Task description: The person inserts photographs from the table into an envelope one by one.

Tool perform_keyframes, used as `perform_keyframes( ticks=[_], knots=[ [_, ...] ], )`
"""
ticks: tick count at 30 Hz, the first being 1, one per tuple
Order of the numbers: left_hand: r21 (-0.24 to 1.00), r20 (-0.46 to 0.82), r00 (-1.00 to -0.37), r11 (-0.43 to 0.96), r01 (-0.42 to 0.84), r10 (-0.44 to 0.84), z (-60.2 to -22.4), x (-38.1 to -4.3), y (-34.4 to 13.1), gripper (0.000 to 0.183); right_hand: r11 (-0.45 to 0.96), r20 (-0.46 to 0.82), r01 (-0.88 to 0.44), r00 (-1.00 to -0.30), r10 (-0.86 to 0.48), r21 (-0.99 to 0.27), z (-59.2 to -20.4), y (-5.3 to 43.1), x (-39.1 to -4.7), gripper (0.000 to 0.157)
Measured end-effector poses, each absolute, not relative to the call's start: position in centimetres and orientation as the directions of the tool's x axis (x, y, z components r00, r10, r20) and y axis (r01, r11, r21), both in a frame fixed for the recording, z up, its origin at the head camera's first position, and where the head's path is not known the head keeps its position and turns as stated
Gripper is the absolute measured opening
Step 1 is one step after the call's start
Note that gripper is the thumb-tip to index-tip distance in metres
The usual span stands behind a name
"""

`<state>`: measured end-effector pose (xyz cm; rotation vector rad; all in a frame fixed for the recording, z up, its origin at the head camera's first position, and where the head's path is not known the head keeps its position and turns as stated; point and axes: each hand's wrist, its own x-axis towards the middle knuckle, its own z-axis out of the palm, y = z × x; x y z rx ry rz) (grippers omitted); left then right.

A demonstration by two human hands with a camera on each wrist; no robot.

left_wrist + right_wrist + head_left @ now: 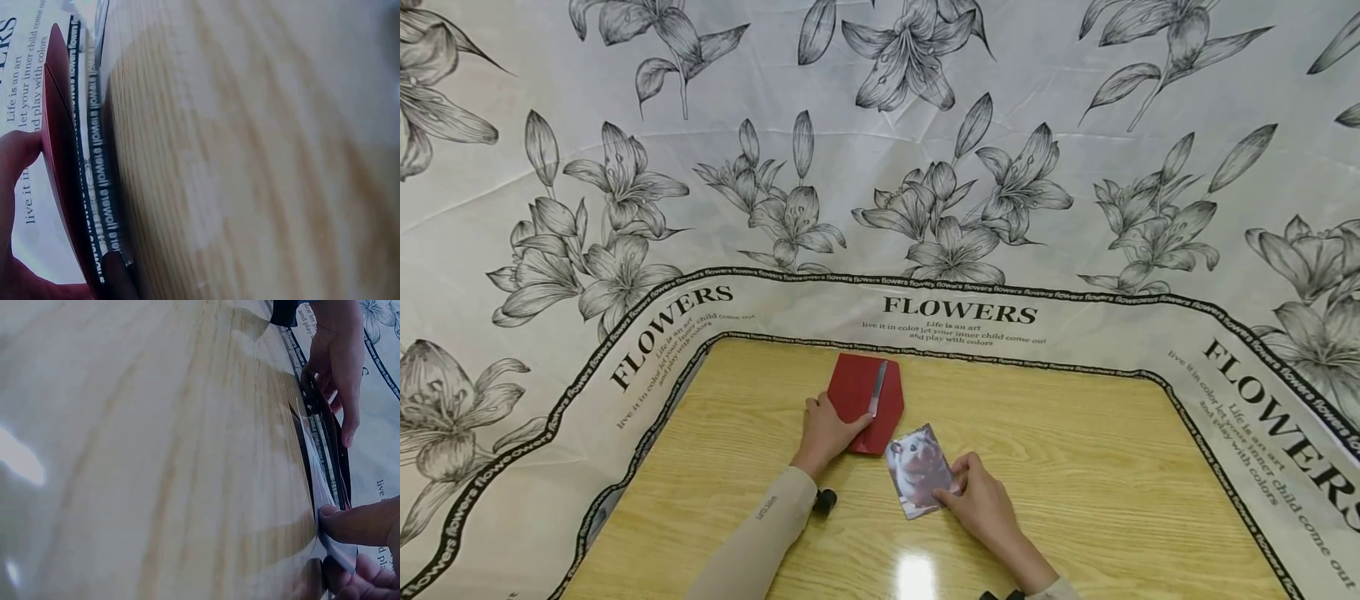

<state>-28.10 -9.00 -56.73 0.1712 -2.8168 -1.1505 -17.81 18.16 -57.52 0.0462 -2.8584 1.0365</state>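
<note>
A red envelope (853,386) with a pale strip (879,383) along its flap is held by my left hand (829,431), thumb on its face near the lower edge. Edge-on in the left wrist view, the envelope (57,125) stands between thumb and fingers. My right hand (983,498) pinches the lower right corner of a picture card (916,471) showing a white mouse-like animal. In the right wrist view the card (317,469) appears edge-on, thumb on one side and fingers on the other. The card is just right of and below the envelope.
Both hands are over a wooden table (1075,467) with light glare near the front. A white cloth (790,308) printed with flowers and lettering hangs behind and along the sides. A black band (824,502) is at the left wrist.
</note>
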Motion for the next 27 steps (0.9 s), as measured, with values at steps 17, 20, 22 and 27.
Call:
perform_keyframes(
  ticks=[17, 20, 22, 27],
  knots=[
    [0.722, 0.029, -0.99, 0.688, -0.076, -0.14, -56.7, -28.3, -9.0, 0.102, 0.505, -0.043, 0.026, -0.999, -0.022, -0.863, -56.6, 20.0, -19.0, 0.027],
    [0.718, 0.031, -0.99, 0.692, -0.075, -0.14, -56.7, -28.3, -9.0, 0.102, 0.467, -0.044, 0.029, -0.999, -0.022, -0.884, -56.3, 20.2, -19.2, 0.027],
    [0.718, 0.031, -0.99, 0.692, -0.075, -0.14, -56.7, -28.3, -9.0, 0.102, 0.453, -0.047, 0.033, -0.999, -0.018, -0.891, -56.3, 20.4, -19.3, 0.027],
    [0.714, 0.031, -0.99, 0.696, -0.074, -0.138, -56.6, -28.2, -9.0, 0.102, 0.428, -0.045, 0.04, -0.999, -0.001, -0.903, -56.2, 20.7, -19.8, 0.031]
  ],
)
